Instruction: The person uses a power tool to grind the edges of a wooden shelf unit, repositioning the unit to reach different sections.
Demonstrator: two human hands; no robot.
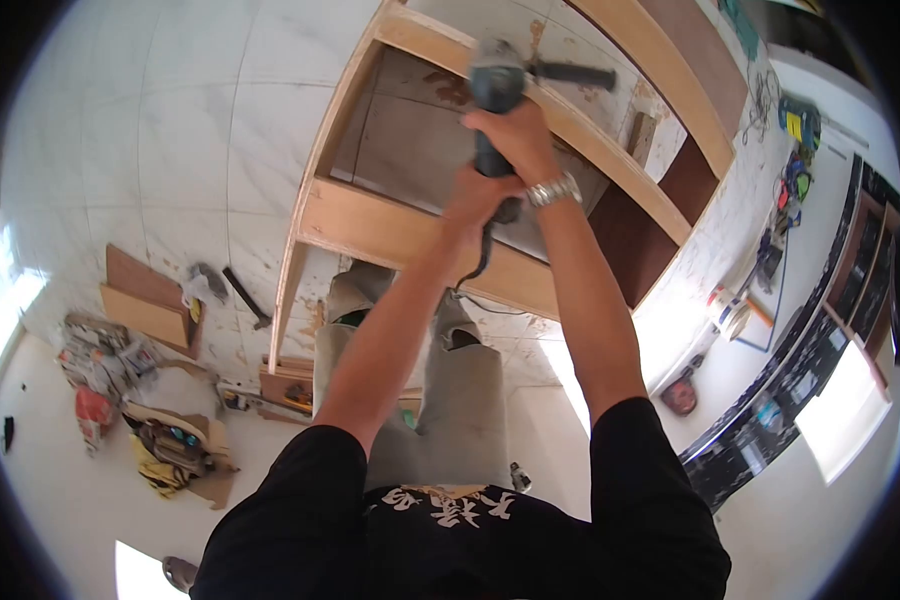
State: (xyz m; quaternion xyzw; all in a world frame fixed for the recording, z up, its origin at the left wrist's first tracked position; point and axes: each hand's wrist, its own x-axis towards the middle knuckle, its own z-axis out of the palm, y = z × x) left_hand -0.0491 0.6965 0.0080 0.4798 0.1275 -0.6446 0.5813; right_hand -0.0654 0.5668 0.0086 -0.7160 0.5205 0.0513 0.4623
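Observation:
Both my hands are wrapped around an angle grinder with a dark body and a black side handle sticking out to the right. My right hand, with a metal-band watch at the wrist, grips the body just behind the head. Behind it, my left hand closes round the rear end, where a black cord hangs down. The grinder's blurred head overlaps a crosspiece of a pale wooden frame. This frame has several crosspieces and open bays, and its near rail runs below my hands.
A hammer and wood offcuts lie on the left. Beyond them is a torn cardboard box of tools. Power tools and cords line the right side, near a black marbled cabinet. My legs stand close to the frame.

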